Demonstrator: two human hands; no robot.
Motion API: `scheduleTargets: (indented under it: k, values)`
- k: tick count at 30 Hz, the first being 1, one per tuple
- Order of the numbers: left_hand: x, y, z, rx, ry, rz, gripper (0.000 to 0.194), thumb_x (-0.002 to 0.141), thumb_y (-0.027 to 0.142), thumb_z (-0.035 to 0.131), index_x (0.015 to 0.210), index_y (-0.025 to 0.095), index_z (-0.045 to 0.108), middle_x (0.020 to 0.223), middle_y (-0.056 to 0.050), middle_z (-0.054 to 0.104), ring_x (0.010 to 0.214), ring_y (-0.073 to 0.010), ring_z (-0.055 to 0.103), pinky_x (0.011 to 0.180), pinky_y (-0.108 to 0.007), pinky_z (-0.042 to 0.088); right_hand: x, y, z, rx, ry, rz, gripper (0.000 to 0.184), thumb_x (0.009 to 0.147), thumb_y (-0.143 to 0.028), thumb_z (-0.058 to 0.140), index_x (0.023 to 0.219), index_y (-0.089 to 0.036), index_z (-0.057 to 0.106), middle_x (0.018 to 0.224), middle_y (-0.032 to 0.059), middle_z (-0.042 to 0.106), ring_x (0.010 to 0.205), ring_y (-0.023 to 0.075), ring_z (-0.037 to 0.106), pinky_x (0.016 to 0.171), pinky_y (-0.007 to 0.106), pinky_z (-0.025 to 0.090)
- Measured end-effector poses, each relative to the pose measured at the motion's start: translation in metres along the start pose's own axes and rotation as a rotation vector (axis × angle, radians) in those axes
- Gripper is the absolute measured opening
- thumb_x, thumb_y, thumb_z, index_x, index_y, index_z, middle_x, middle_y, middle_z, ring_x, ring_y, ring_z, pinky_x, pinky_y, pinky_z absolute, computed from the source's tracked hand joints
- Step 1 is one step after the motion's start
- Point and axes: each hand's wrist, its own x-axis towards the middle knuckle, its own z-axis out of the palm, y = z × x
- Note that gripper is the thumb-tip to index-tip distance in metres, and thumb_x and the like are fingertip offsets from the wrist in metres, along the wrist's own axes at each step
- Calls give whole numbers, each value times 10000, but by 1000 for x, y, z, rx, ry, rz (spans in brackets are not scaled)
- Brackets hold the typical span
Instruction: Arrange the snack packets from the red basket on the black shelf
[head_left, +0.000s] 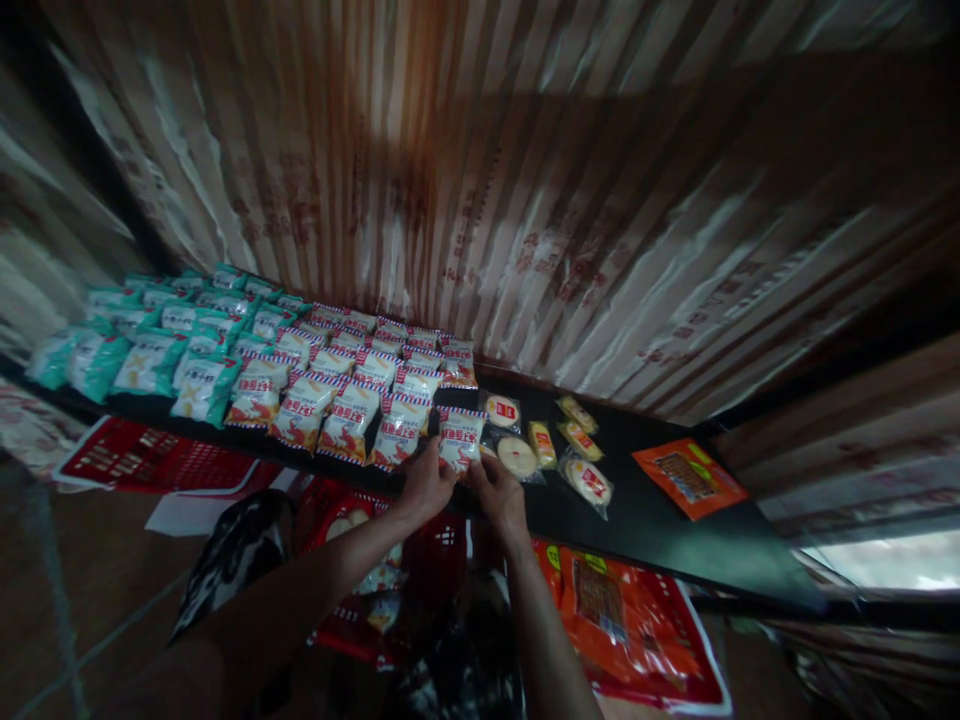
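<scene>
Between my two hands is a small white snack bag (459, 438) with red lettering and a striped top edge, at the front of the black shelf. My left hand (427, 487) pinches its lower left corner. At the lower right corner, my right hand (497, 492) grips the same bag. Rows of matching white snack bags (346, 420) stand just left of it. Right beside it lie round wrapped crackers (517, 457) and a small yellow packet (541, 444). My fingertips are partly hidden by the bag's lower edge.
Teal snack bags (206, 388) fill the shelf's left end. An orange packet (690, 477) lies on the black shelf (637, 520) at right. Below stand red baskets, one with orange packets (622, 620). A pleated curtain (480, 180) hangs behind.
</scene>
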Motion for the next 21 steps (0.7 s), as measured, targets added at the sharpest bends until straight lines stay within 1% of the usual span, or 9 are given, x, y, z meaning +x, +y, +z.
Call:
scheduleTargets:
  k: [6,9,14,17,21]
  values:
    - [3,2,9,-26,-21,28,553,837,134,481,1378,93,375,1275,-153,583,1179,-219,557,1004,-318,416,3,2,-7,-99,-2,49,479,840,-483,410,1121,-194,669,1004,77,723,918,225,661,772,297,481]
    - [7,5,13,-27,-33,12,552,844,135,471,1385,93,371,1284,-155,578,1183,-220,555,1005,-313,415,6,6,-10,-82,-3,52,486,828,-499,416,1138,-212,657,1034,69,716,950,228,657,792,302,480]
    - [14,10,15,-16,-17,13,548,832,119,480,1373,115,395,1315,-141,561,1213,-219,534,1033,-307,389,10,9,-11,-54,15,72,525,821,-534,392,1133,-200,650,959,83,728,897,243,673,769,323,486]
    - [18,12,13,-39,6,32,540,828,119,485,1362,111,406,1311,-140,564,1210,-214,535,1032,-300,391,14,7,-10,-30,42,57,554,812,-555,387,1108,-171,654,942,105,728,876,251,672,743,324,489]
    - [25,17,9,-65,20,22,540,838,130,471,1371,113,390,1304,-134,567,1197,-197,541,1023,-286,397,26,0,-10,-4,54,-8,557,818,-561,369,1064,-155,662,950,118,724,862,252,668,755,334,485]
